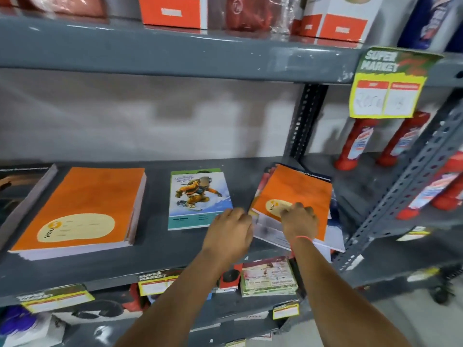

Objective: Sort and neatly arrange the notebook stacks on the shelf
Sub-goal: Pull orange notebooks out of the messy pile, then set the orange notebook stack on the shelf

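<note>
Grey shelf (155, 256), middle tier. Three notebook groups laid flat along it.

At 9 o'clock: thick orange stack (82, 209), edges roughly squared, cream label near its front corner. Just left of it, dark book (17, 196), mostly cut off by the frame edge.

Centre: snowboarder notebook (199, 199), lying alone, well apart from the orange stack.

At 3 o'clock: untidy right stack (300, 191), orange cover on top, skewed clockwise, white and dark covers fanning out beneath at its front and right edges. Back corner close to the slotted upright (304, 121).

Left hand (229, 227) at the stack's front-left corner, fingers curled toward the edge; blurred, so cannot tell whether gripping or merely touching. Right hand (299, 219) palm-down on the orange cover, fingers bent over the cream label, pressing rather than pinching. Red thread (302, 238) around the right wrist.

At 1 o'clock: yellow price tag (388, 88) hanging from the upper shelf. Red bottles (358, 144) on the neighbouring rack at 2 o'clock. Orange-and-white boxes (174, 12) on the top tier at 12.
</note>
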The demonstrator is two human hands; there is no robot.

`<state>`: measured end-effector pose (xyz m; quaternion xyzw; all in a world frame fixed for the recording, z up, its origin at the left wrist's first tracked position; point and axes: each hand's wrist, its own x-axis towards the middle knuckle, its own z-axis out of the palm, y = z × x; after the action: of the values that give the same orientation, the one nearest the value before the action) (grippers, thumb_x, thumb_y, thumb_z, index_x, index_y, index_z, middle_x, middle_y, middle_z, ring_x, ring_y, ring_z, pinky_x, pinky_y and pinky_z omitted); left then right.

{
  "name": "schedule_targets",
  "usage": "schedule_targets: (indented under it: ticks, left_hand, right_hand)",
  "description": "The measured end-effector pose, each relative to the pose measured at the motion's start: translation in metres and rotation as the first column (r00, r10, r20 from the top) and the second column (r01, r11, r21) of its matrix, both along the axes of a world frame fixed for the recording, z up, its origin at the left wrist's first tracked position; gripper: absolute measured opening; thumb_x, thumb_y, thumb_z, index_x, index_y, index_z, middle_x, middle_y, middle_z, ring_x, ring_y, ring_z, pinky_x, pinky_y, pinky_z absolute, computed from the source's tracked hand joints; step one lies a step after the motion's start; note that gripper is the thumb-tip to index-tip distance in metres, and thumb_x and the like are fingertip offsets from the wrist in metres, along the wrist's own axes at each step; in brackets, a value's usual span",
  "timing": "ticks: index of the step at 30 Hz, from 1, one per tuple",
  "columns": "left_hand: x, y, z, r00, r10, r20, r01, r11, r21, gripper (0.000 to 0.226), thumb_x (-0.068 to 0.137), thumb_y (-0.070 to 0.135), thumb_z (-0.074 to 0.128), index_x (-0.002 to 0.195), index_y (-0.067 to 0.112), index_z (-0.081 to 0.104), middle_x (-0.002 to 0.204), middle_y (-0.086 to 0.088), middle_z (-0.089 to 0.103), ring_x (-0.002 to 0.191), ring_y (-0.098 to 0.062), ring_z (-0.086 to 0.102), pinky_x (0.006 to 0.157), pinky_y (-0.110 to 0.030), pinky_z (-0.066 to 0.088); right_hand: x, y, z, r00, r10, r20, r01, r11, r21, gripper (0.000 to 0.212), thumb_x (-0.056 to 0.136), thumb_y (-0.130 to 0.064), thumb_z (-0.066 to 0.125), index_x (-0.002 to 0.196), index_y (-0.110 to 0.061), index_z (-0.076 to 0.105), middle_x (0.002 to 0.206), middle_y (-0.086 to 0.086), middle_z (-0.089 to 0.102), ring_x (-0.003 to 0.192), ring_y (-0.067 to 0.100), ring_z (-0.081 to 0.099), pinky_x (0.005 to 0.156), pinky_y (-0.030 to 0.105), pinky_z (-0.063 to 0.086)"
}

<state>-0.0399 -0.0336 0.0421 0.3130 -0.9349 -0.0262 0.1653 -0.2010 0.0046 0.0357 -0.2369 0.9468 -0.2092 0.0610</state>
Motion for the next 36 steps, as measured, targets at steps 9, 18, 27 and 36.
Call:
schedule_targets:
  ticks: [9, 18, 27, 36]
  left_hand:
    - [-0.112, -0.023, 0.007, 0.949, 0.186, 0.257, -0.275, 0.885, 0.376, 0.026, 0.093, 0.013, 0.042, 0.114, 0.005, 0.055, 0.12, -0.014, 0.062, 0.106, -0.029, 0.06, 0.082, -0.035, 0.05]
    - [-0.113, -0.046, 0.015, 0.92, 0.387, 0.064, -0.336, 0.692, 0.639, 0.012, 0.088, 0.007, 0.049, 0.09, 0.002, 0.059, 0.109, -0.02, 0.065, 0.088, -0.029, 0.06, 0.067, -0.031, 0.043]
    - [-0.089, -0.045, 0.026, 0.767, 0.623, -0.155, -0.159, 0.418, 0.894, 0.006, 0.082, 0.001, 0.057, 0.076, 0.001, 0.058, 0.097, -0.023, 0.064, 0.101, -0.035, 0.062, 0.09, -0.041, 0.053]
    - [0.036, -0.063, 0.063, 0.497, 0.774, -0.393, -0.236, 0.556, 0.797, 0.028, 0.071, 0.004, 0.054, 0.047, 0.016, 0.048, 0.064, -0.009, 0.058, 0.061, -0.026, 0.054, 0.054, -0.024, 0.04]
  right_hand:
    - [-0.052, 0.038, -0.007, 0.994, -0.02, 0.103, 0.009, 0.995, 0.103, 0.038, 0.089, -0.016, 0.047, 0.123, -0.001, 0.05, 0.129, 0.021, 0.053, 0.119, 0.037, 0.05, 0.096, 0.038, 0.043]
    - [-0.078, 0.041, -0.004, 0.758, -0.124, 0.641, 0.375, 0.887, -0.272, 0.034, 0.08, 0.005, 0.053, 0.114, 0.008, 0.056, 0.119, 0.024, 0.06, 0.107, 0.041, 0.057, 0.086, 0.048, 0.051]
    - [-0.071, 0.04, 0.015, 0.671, 0.005, 0.742, 0.386, 0.851, -0.355, 0.032, 0.076, 0.009, 0.063, 0.106, 0.003, 0.059, 0.123, 0.025, 0.059, 0.106, 0.035, 0.058, 0.091, 0.049, 0.048]
    - [0.026, -0.033, 0.066, 0.809, 0.31, 0.5, -0.054, 0.885, -0.462, 0.017, 0.072, 0.005, 0.066, 0.063, -0.001, 0.053, 0.097, 0.022, 0.062, 0.093, 0.027, 0.062, 0.079, 0.037, 0.05]
